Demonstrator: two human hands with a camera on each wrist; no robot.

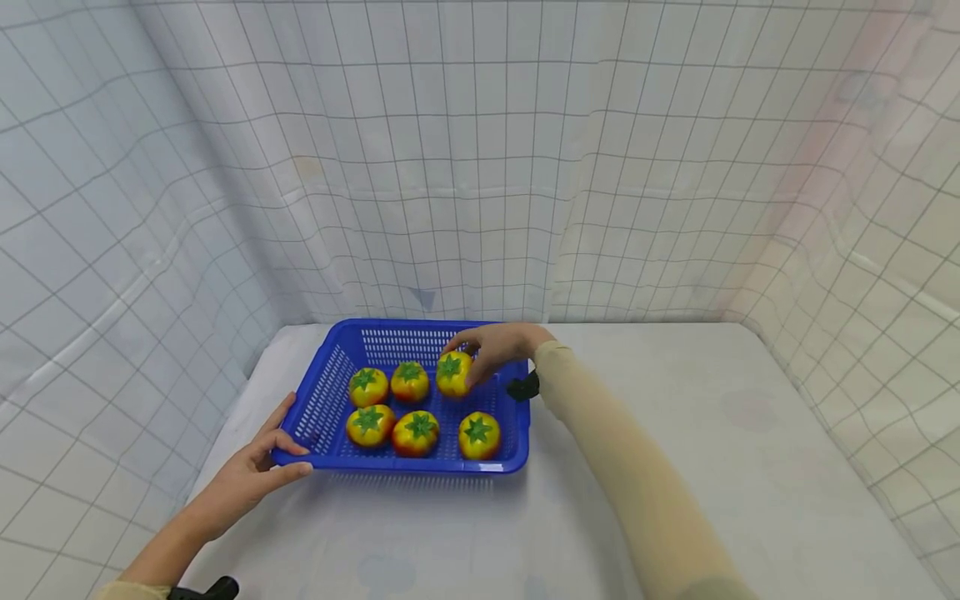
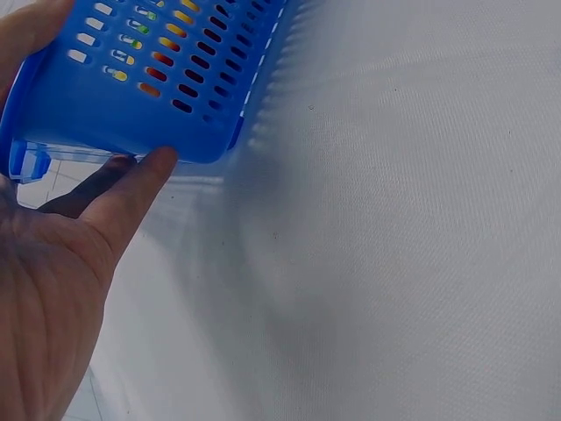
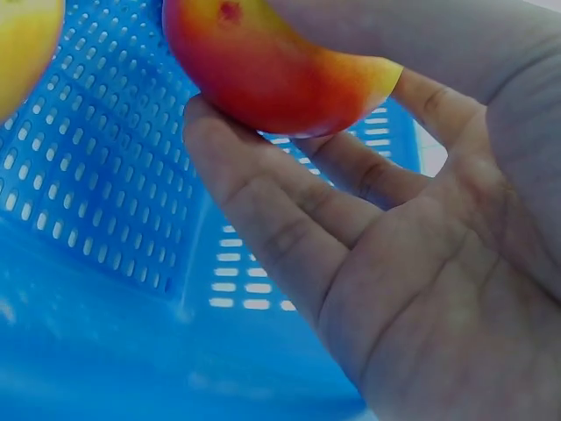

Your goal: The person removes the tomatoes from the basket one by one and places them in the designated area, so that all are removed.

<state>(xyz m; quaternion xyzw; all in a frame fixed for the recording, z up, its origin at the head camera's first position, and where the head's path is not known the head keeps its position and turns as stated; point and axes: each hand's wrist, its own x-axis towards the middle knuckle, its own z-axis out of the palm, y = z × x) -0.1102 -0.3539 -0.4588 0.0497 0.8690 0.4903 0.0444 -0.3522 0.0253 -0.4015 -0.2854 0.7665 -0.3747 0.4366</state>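
Your right hand (image 1: 495,343), just left of the upper middle of the basket's right side, pinches a glossy, round, yellow-and-red model fruit (image 1: 453,374) with a green star-shaped top. Thumb and fingers are clamped on its sides; the right wrist view shows its red side against your fingertips. That fruit is inside the basket's outline, but you can't tell from here whether it touches the floor.

Your left hand (image 1: 243,482), at the lower left of the frame, grips the near left corner of the blue, rectangular, perforated plastic basket (image 1: 405,464), thumb and fingers closed about the rim.

Around the held fruit, five more of its kind lie in the basket. Two sit to its left: an upper-left fruit (image 1: 368,388) and an upper-middle fruit (image 1: 410,383). Below them you have a lower-left fruit (image 1: 370,427), a lower-middle fruit (image 1: 416,434) and, a little apart, a lower-right fruit (image 1: 479,437).

As far as progress goes, five fruits rest in two rough rows and the sixth looks to be what is left to release. Whether you are setting it down or picking it up, the pictures don't settle.

Beyond, the white tabletop (image 1: 675,417) spreads rightward, below a white grid-patterned curtain (image 1: 525,192).
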